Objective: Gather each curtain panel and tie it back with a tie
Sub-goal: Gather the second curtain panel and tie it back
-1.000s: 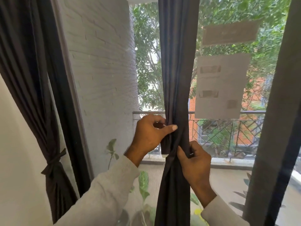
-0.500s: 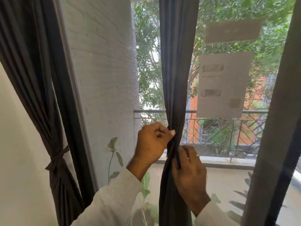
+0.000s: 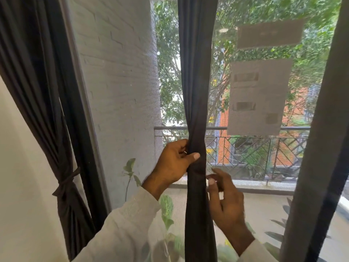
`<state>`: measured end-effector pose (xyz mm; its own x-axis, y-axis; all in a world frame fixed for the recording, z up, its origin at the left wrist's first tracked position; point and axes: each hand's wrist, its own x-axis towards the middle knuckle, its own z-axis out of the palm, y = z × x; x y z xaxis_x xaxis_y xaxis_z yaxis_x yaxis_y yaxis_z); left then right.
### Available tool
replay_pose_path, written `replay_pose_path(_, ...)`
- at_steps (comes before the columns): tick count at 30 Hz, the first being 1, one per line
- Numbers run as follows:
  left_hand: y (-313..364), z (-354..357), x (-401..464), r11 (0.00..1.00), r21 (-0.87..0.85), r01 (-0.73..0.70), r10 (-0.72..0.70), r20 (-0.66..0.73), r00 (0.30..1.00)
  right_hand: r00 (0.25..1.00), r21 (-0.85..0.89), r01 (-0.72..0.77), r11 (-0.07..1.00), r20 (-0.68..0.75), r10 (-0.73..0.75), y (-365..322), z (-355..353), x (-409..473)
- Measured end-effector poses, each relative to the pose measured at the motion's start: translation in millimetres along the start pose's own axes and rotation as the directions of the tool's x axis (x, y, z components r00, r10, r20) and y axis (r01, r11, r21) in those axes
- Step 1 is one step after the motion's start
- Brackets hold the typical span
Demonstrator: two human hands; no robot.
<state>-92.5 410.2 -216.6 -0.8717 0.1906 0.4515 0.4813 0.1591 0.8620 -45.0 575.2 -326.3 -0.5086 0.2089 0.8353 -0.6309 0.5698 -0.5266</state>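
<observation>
A dark grey middle curtain panel (image 3: 197,76) hangs gathered into a narrow column in front of the window. My left hand (image 3: 174,162) grips it at railing height, with the thumb across the front and the fingers curled behind. Just below, my right hand (image 3: 225,199) is beside the panel's right edge. Its thumb tip touches the fabric and its fingers are loosely spread and blurred. No separate tie shows on this panel. The left curtain panel (image 3: 37,95) is bunched and bound by a knotted dark tie (image 3: 66,181).
A third dark panel (image 3: 321,148) hangs at the right edge. Paper sheets (image 3: 258,97) are stuck on the mesh-covered window. Beyond it are a white brick wall (image 3: 117,76), a balcony railing (image 3: 255,152) and leafy plants (image 3: 167,208).
My right hand has let go of the middle panel and shifted right, with only its thumb now touching the edge. My left hand keeps its grip. The view has tilted up slightly.
</observation>
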Motion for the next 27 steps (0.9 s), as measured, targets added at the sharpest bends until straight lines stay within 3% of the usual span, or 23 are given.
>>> replay_pose_path(6,8,-3,3,0.997,-0.07,0.042,-0.025,0.239,0.971,0.989,0.035,-0.134,0.99,-0.064,0.136,-8,3,23)
replay_pose_path(9,11,-11,7,0.996,-0.05,0.071,-0.053,0.297,0.953,0.994,-0.103,-0.07,0.992,-0.086,0.061,-4,1,33)
replay_pose_path(11,14,-17,9,0.994,-0.044,0.097,-0.078,0.319,0.944,0.999,-0.129,-0.045,0.991,-0.003,0.045,5,-4,44)
replay_pose_path(15,19,-24,12,0.987,-0.043,0.158,-0.133,0.349,0.928,0.96,0.074,-0.178,0.981,0.233,0.157,5,-6,61)
replay_pose_path(18,22,-29,14,0.988,-0.007,0.155,-0.142,0.361,0.922,0.956,0.155,-0.253,0.955,0.192,0.222,-1,-6,65)
replay_pose_path(20,21,-28,14,0.992,0.023,0.123,-0.124,0.296,0.947,0.972,0.094,-0.235,0.968,0.034,0.232,-5,-5,62)
replay_pose_path(22,15,-25,14,0.994,0.099,0.046,-0.059,0.139,0.989,0.977,0.014,-0.197,0.98,-0.084,0.197,-9,-7,54)
replay_pose_path(25,4,-18,11,0.967,0.253,-0.033,0.069,-0.132,0.989,0.998,-0.198,0.065,0.978,0.004,-0.066,-7,-3,41)
replay_pose_path(27,0,-13,8,0.947,0.313,-0.075,0.134,-0.173,0.976,0.986,-0.182,0.16,0.97,0.078,-0.148,-2,2,38)
